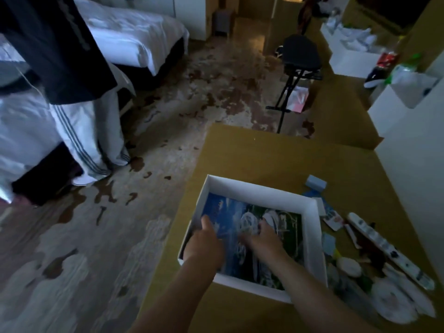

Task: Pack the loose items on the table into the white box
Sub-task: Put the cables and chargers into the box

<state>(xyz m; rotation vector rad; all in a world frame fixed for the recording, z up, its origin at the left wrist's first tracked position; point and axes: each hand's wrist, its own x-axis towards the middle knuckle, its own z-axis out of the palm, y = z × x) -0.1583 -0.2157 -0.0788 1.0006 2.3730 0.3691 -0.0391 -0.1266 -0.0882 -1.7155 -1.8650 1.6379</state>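
The white box [262, 189] lies open on the yellow-brown table [264, 152]. Flat inside it is a blue and green printed sheet [286, 239] with white shapes on it. Both hands are down in the box on that sheet. My left hand [204, 243] holds the sheet's left edge, thumb on top. My right hand [263, 236] presses on the middle of the sheet; its fingertips are blurred. Loose items lie to the right of the box: a pale blue block [316, 183], small cards [332, 218], a long white strip [389, 248], and round white pieces [348, 266].
A patterned carpet [168, 116] covers the floor to the left. Beds with white covers [125, 37] stand at the far left. A black folding stand [300, 68] is beyond the table. White shelves with clutter [355, 54] line the right side.
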